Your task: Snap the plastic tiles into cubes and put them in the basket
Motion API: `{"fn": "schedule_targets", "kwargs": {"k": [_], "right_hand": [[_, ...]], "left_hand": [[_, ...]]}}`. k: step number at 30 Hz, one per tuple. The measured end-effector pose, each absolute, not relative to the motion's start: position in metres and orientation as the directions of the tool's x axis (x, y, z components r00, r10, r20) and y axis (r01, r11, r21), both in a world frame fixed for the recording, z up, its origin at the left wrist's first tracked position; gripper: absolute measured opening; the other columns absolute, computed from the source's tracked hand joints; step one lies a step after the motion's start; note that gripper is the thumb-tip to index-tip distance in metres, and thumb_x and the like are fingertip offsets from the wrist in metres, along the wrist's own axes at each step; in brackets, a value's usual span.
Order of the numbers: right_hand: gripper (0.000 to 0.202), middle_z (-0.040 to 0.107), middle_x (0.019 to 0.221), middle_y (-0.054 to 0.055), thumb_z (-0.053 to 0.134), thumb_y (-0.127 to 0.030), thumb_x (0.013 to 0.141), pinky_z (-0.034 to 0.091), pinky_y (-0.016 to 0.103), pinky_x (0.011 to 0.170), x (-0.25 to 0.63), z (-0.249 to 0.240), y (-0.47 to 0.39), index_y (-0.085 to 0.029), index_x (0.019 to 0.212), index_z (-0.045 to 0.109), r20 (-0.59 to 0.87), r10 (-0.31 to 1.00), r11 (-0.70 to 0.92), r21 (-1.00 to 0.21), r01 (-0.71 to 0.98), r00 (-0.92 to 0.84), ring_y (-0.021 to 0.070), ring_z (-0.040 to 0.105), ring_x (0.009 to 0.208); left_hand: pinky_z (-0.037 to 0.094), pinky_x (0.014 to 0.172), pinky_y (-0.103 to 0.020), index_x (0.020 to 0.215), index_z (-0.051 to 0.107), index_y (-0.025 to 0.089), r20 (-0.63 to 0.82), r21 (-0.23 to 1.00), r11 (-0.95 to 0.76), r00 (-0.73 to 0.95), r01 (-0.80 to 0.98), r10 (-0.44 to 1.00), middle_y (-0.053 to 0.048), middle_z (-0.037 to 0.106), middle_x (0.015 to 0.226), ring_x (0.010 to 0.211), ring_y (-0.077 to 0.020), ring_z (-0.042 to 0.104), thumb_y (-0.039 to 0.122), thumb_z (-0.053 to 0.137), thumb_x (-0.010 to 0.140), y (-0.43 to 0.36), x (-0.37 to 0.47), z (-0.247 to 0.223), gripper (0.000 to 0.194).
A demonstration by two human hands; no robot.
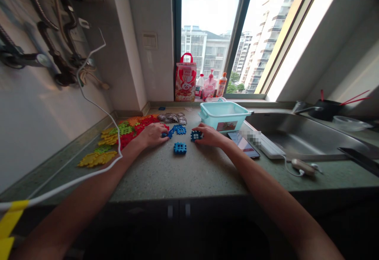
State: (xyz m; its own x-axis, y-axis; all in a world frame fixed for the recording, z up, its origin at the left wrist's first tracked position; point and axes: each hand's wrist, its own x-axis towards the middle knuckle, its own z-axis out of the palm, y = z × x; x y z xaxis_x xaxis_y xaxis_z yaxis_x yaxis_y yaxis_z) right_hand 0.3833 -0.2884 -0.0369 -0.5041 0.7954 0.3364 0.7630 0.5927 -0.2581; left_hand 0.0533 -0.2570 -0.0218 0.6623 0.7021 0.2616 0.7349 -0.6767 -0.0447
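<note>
My right hand grips a dark blue window-patterned building tile between thumb and fingers, just above or on the countertop. My left hand is closed over blue interlocking pieces left of the middle; its fingertips partly cover the piece they hold. Between the hands lie more blue window tiles. Nearer to me sits a small stack of blue tiles. Behind and beside my left hand are red pieces and brown-grey pieces.
Green pieces and yellow pieces spread at the left. A mint plastic tub stands at the back, beside a metal sink. A phone and white power strip lie right of my hand. A white cable crosses my left arm.
</note>
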Motion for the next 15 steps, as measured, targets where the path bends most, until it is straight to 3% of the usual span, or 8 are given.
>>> {"fn": "schedule_targets", "kwargs": {"k": [5, 10, 15], "right_hand": [[0.021, 0.072, 0.108, 0.009, 0.069, -0.022, 0.094, 0.052, 0.030, 0.088, 0.379, -0.033, -0.293, -0.022, 0.111, 0.081, 0.432, 0.754, 0.626, -0.244, 0.740, -0.495, 0.0200, 0.070, 0.091], [0.022, 0.076, 0.113, 0.007, 0.070, -0.024, 0.093, 0.053, 0.030, 0.088, 0.375, -0.029, -0.298, -0.027, 0.111, 0.083, 0.360, 0.756, 0.637, -0.217, 0.739, -0.546, 0.0212, 0.073, 0.094], [0.038, 0.077, 0.115, 0.009, 0.076, -0.040, 0.089, 0.054, 0.032, 0.089, 0.379, -0.028, -0.296, -0.025, 0.124, 0.079, 0.212, 0.740, 0.673, -0.247, 0.698, -0.639, 0.0252, 0.074, 0.097]], "left_hand": [[0.050, 0.093, -0.036, 0.101, 0.076, 0.023, 0.254, -0.030, -0.660, 0.644, 0.751, 0.721, -0.009, 0.076, 0.105, 0.103, -0.0275, 0.067, 0.049, 0.063, 0.088, -0.257, 0.052, -0.023, 0.032], [0.052, 0.092, -0.036, 0.111, 0.070, 0.019, 0.263, 0.070, -0.629, 0.594, 0.774, 0.760, -0.012, 0.074, 0.110, 0.102, -0.0280, 0.069, 0.050, 0.067, 0.085, -0.256, 0.052, -0.025, 0.041], [0.048, 0.107, -0.039, 0.131, 0.066, 0.015, 0.236, 0.085, -0.613, 0.582, 0.786, 0.779, -0.016, 0.068, 0.131, 0.121, -0.0316, 0.064, 0.053, 0.064, 0.086, -0.248, 0.049, -0.033, 0.058]]}}
